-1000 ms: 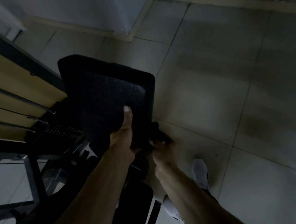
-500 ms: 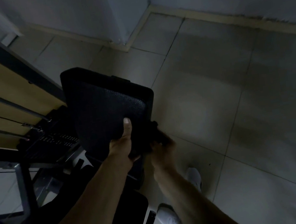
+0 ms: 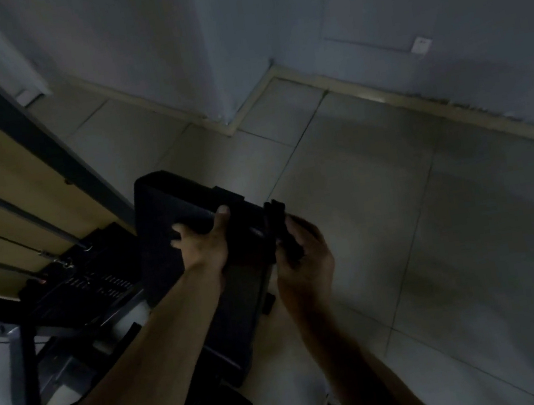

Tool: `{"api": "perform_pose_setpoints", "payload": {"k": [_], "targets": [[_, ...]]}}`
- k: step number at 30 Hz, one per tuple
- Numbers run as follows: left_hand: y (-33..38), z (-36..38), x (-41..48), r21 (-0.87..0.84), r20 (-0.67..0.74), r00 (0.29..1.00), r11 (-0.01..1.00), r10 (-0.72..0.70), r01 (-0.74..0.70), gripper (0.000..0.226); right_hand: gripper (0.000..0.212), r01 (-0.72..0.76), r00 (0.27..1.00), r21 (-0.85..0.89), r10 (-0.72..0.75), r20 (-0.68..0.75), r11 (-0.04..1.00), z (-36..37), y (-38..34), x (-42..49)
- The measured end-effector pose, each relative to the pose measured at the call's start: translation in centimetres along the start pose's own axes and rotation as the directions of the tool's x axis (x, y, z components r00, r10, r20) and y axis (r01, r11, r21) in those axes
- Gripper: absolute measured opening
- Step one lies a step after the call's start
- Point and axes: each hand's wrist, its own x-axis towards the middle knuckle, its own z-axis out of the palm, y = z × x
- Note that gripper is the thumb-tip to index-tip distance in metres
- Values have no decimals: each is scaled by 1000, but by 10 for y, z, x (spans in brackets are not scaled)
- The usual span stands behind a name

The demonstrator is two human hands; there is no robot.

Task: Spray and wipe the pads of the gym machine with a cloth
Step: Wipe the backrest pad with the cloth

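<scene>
Pad, centre frame: left hand is gripping its upper edge, right hand is clutching an unidentifiable dark object just right of it; dimness is likely risking missed patches.

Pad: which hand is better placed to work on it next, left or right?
Probably the right hand: it holds a dark thing, too dim to name, beside the pad, while the left hand grips the pad, steadying it.
</scene>
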Motion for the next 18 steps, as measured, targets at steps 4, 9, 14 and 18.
{"api": "perform_pose_setpoints", "payload": {"k": [4, 9, 14, 18], "targets": [[-7, 4, 5, 1, 27, 999, 1000, 25, -25, 127, 40, -54, 968, -102, 77, 240, 993, -9, -4, 12], [-21, -10, 7, -86, 43, 999, 996, 34, -30, 86, 39, 214, 851, -222, -70, 520, 951, 17, -40, 52], [-27, -33, 6, -105, 42, 996, 992, 78, -73, 47, 39, 333, 655, -155, -109, 748, 930, 109, -73, 92], [-12, -52, 21, -9, -139, 984, 993, 113, -116, 26, 40, 302, 566, -95, -99, 819, 949, 134, -83, 109]]}}
